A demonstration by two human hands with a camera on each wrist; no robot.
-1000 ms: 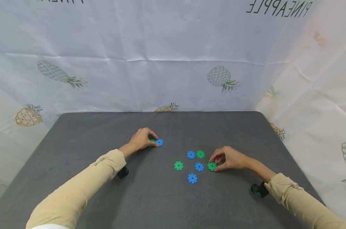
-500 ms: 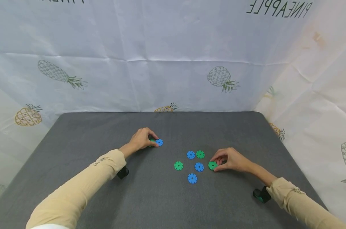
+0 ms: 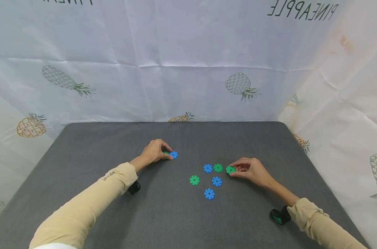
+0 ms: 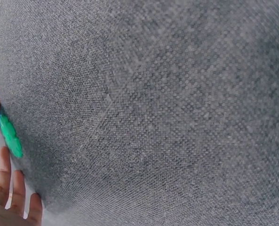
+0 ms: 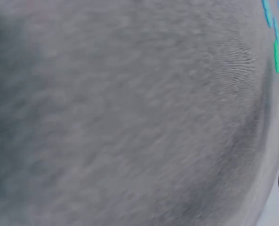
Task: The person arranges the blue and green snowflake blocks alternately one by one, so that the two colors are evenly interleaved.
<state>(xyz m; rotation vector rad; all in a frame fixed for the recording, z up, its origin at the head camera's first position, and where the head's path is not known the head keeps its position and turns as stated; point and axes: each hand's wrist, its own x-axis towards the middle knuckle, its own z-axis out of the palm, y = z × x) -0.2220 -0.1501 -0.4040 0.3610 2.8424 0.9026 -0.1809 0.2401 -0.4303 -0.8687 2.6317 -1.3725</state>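
In the head view my left hand [image 3: 154, 150] pinches a blue notched disc [image 3: 173, 155] between thumb and forefinger, near the table's middle. A green notched disc [image 4: 10, 135] adjoins it inside the grip; whether the two are interlocked cannot be made out. Farther right, my right hand [image 3: 253, 171] grips another green notched disc [image 3: 230, 169] by its edge, slightly tilted. Beside that disc lies a green disc [image 3: 218, 168] on the table, with a blue disc [image 3: 208, 168] to its left. The right wrist view catches only part of the hand at its edge.
Nearer the person, two blue discs [image 3: 216, 181] and a green disc [image 3: 194, 180] lie flat on the grey table [image 3: 163, 214]. A white pineapple-print cloth [image 3: 182, 41] hangs behind the table and along its sides. A dark wrist device [image 3: 280, 216] sits at the right cuff.
My right hand has moved away from the person with its green disc, from beside a blue disc to beside the far green one. The left hand stays in place.
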